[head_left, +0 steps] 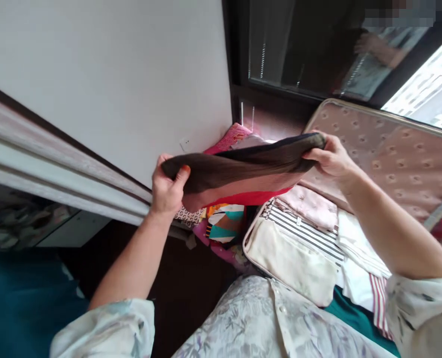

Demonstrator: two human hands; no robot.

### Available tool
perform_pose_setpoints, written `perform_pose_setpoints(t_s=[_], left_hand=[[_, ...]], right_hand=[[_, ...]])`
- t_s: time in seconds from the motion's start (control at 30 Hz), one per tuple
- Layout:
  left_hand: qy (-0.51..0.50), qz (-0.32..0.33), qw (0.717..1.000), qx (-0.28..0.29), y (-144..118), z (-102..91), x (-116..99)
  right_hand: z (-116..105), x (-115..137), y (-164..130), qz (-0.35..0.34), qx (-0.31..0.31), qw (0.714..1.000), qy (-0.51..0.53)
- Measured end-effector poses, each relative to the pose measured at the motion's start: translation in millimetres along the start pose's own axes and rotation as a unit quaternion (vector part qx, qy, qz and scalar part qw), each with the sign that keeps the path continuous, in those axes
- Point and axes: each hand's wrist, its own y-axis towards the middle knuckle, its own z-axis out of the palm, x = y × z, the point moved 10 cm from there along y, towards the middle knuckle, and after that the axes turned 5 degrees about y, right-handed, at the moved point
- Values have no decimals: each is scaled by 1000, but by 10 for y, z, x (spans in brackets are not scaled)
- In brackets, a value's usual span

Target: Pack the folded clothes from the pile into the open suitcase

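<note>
A garment with brown, dusty pink and red bands is stretched in the air between my two hands; its exact kind I cannot tell. My left hand pinches one end, thumb on top. The other end is gripped by my right hand, with the thumb along the near side. Below and to the right lies an open suitcase. Inside it are a folded cream garment, a black-and-white striped garment, a pale pink garment and white clothes.
The suitcase's patterned pink lid leans up against the window. Colourful fabrics lie heaped beyond the suitcase's left side. A white wall rises at the left, with a pale curtain or panel edge before it. Teal fabric sits lower left.
</note>
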Motion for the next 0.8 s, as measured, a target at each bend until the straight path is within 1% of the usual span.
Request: perform_pose_setpoints(t_s=[0.07,0.1,0.17,0.2,0.27,0.37,0.43,0.5,0.57,0.63,0.67,0.73,0.77,0.8], left_hand=[[-71,30,996,36,212,252,-440],[-97,46,992,61,285,410,-662],[-143,69,980,120,371,794,-1048],[-168,69,972,152,389,1026,-1195],[-220,48,949,219,376,1575,-1406],[-263,6,917,301,259,2508,-1646],[-267,1,905,332,150,3080,-1839],[-273,19,900,340,53,3524,-2079],[-280,53,898,336,-24,3830,-2331],[-277,90,894,340,-93,4029,-2555],[-271,109,892,343,-125,4086,-2649],[-252,158,888,350,-221,4113,-2800],[-239,185,883,360,-316,4096,-2847],[-226,207,872,382,-465,4072,-2865]], right_hand=[[-326,518,-310,-28,-35,999,3],[-497,757,-486,-43,-52,998,-4],[-840,1159,-859,-73,-77,994,-32],[-1019,1306,-1043,-84,-89,991,-50],[-1408,1475,-1393,-88,-117,986,-79],[-2064,1527,-1886,-76,-181,975,-103],[-2492,1533,-2224,-67,-234,962,-124],[-2848,1571,-2575,-63,-283,946,-144],[-3090,1653,-2912,-68,-311,936,-150],[-3226,1775,-3227,-87,-327,930,-146],[-3264,1835,-3376,-96,-335,926,-144],[-3272,1900,-3649,-103,-344,923,-135],[-3234,1886,-3769,-100,-340,926,-126],[-3164,1832,-3882,-95,-328,933,-118]])
